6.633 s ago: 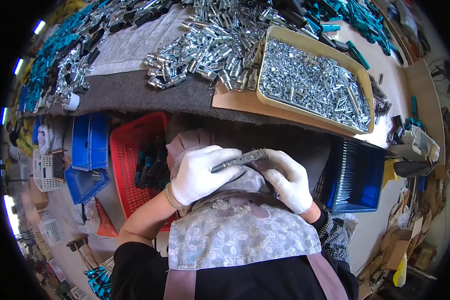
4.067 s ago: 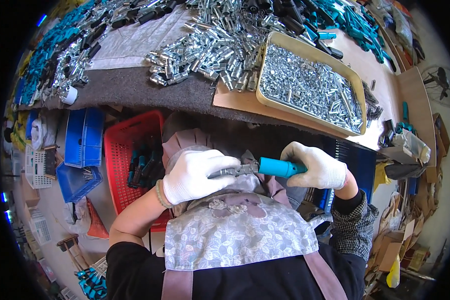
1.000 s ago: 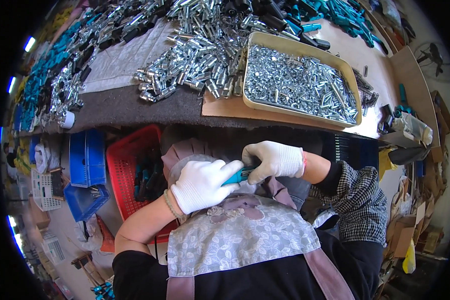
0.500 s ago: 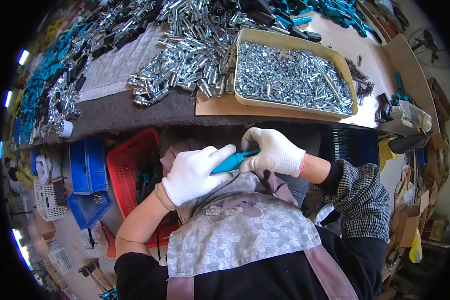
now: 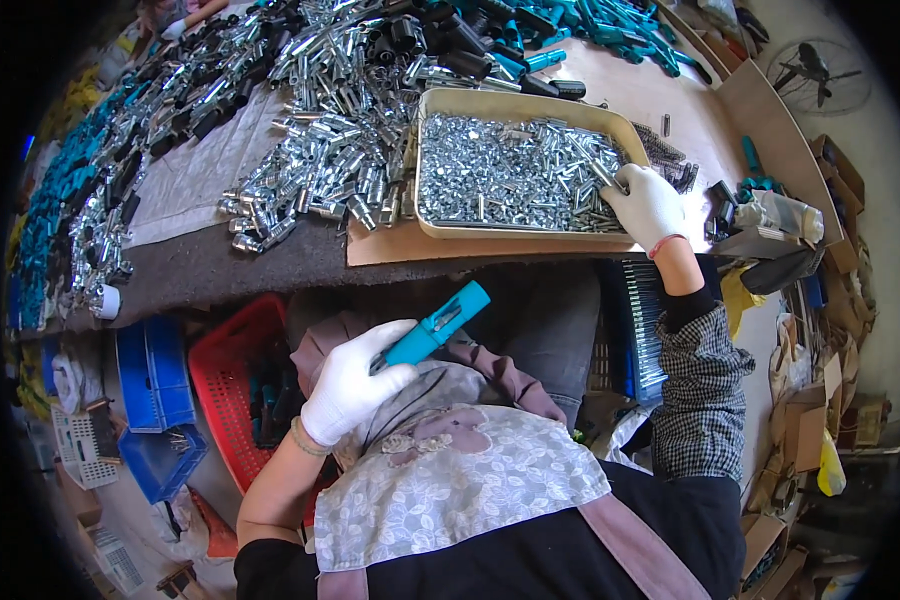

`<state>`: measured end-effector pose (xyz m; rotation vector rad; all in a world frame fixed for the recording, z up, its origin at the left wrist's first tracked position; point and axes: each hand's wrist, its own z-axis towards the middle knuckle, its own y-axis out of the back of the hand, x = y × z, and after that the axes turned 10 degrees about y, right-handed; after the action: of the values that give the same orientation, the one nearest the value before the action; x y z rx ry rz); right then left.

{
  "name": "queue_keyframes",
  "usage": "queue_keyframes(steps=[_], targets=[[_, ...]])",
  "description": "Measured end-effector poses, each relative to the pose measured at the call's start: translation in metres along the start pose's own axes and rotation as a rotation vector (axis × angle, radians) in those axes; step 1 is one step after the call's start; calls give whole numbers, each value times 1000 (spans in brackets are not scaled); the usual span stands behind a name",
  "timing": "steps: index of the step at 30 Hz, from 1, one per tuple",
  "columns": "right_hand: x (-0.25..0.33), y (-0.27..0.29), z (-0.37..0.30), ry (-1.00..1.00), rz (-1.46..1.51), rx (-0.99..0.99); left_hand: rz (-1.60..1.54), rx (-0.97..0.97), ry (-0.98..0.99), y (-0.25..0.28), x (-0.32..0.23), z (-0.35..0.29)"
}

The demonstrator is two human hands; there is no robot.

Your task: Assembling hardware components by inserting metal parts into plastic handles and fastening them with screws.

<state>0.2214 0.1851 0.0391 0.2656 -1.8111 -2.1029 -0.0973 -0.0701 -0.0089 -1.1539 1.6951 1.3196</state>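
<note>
My left hand [image 5: 355, 385], in a white knit glove, is wrapped round a teal tubular handle [image 5: 435, 330] above my lap. The handle tilts up to the right, and a slot with a dark part inside shows in its side. My right hand [image 5: 650, 205], gloved too, is at the right end of a cream tray [image 5: 515, 232]. Its fingers are closed on a slim metal rod [image 5: 595, 162] lying slantwise over the contents. Small shiny metal pieces [image 5: 500, 165] fill the tray, with short pins among them at the right.
Silver metal fittings [image 5: 320, 170] heap left of the tray, with teal handles [image 5: 620, 30] behind. Dark springs [image 5: 670, 160] lie right of it. Below the table's edge stand a red basket [image 5: 210, 370] and blue bins [image 5: 155, 375]. Another person's gloved hand [image 5: 175, 28] shows far left.
My right hand has left the teal handle and moved up and right to the tray, onto the metal rod. My left hand keeps the handle, now tilted up. The view has shifted slightly.
</note>
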Motion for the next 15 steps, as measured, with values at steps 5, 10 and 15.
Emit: queue_keyframes(steps=[5, 10, 15], targets=[[0, -3, -2, 41, 115, -288, 14, -66, 27, -1, -15, 2], [90, 17, -72, 456, 639, -296, 92, -89, -31, 2, -19, 5], [116, 36, -110, 656, 834, -693, 149, -178, -113, 9, -31, 2]])
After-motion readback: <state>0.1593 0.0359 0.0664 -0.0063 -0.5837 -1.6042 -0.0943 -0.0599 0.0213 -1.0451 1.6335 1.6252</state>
